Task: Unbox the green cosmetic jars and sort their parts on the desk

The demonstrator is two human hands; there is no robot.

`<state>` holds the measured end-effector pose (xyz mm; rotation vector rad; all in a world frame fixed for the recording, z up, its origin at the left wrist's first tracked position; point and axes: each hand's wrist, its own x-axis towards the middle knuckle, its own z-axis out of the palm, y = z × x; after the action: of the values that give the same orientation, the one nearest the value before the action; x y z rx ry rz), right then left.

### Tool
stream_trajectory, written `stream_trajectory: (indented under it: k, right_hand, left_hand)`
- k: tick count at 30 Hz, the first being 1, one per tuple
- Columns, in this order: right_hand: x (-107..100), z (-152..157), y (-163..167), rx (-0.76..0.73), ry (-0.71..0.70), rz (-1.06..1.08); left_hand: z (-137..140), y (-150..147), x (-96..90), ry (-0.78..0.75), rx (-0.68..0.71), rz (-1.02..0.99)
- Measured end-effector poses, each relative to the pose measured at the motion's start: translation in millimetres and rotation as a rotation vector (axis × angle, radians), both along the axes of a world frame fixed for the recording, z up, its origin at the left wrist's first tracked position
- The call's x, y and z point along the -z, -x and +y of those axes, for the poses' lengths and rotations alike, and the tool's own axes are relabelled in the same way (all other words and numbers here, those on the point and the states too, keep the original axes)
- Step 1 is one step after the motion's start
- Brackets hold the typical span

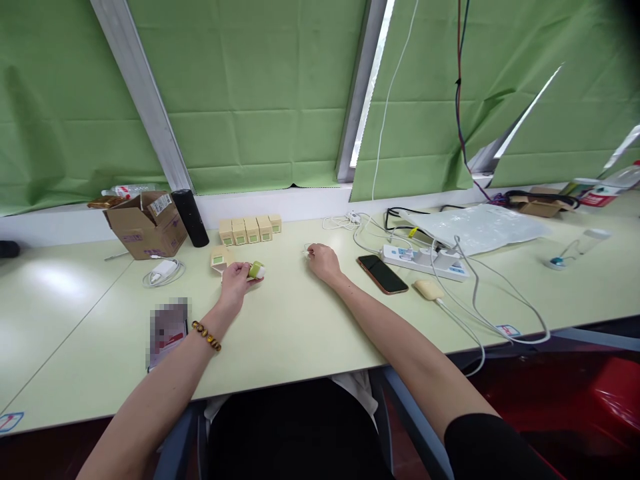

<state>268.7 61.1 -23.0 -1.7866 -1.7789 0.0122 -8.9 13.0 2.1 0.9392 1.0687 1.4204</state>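
My left hand point(235, 285) is closed around a small green-and-white container point(257, 270), whose white end points right. Just behind that hand stands a small tan carton point(220, 256) with a green label, its flap apparently folded out. Over to the right, the fingers of my right hand point(325, 263) are pinched together above the tabletop. A bit of something whitish shows at their tips, too small to name. Behind both hands is a row of several matching small cartons point(253, 230).
Left of the cartons are a brown cardboard box point(145, 227), a black cylinder point(191, 218) and a white charger with cable point(164, 270). To the right lie a phone point(383, 274), a white power strip point(425, 261) and a yellowish case point(429, 289) among loose cables.
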Motion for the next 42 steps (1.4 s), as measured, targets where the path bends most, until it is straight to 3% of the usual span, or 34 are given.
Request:
stream_trajectory:
  k: [4,9,11,13,17,20,28,37,42]
  right_hand:
    - [-13.6,-5.9,-1.1,0.006,-0.121,0.098]
    - [-55.1,-22.2,2.4,0.049,-0.618,0.551]
    - [-63.1,-35.9,13.0,-0.009,-0.697,0.588]
    - [-59.1,-53.0,29.8,-0.180,-0.672,0.460]
    - [-29.4,-82.7,66.9,-0.524,-0.685,-0.046]
    - [-15.1,-91.5,81.5,-0.603,-0.784,-0.266]
    - [-21.3,-86.1,70.6,-0.579,-0.816,-0.242]
    - [-15.7,-87.7,74.5,-0.658,-0.645,-0.212]
    - [-15.3,-85.9,73.1,-0.693,-0.652,-0.190]
  left_hand:
    - [-0.2,0.2,0.1,-0.003,0.004,-0.001]
    - [-1.2,-0.5,-1.0,0.021,0.023,-0.021]
    - [-2.3,-1.1,-1.7,0.034,0.039,-0.034]
    - [-3.8,-2.0,-2.7,0.055,0.055,-0.048]
    - [-7.6,-4.7,-5.8,0.097,0.094,-0.074]
    - [-10.9,-6.6,-8.8,0.125,0.111,-0.087]
    - [-18.3,-6.2,-10.2,0.179,0.272,-0.046]
    - [-21.5,-5.1,-6.9,0.141,0.403,0.022]
    - [-21.6,-3.8,-8.4,0.139,0.432,0.053]
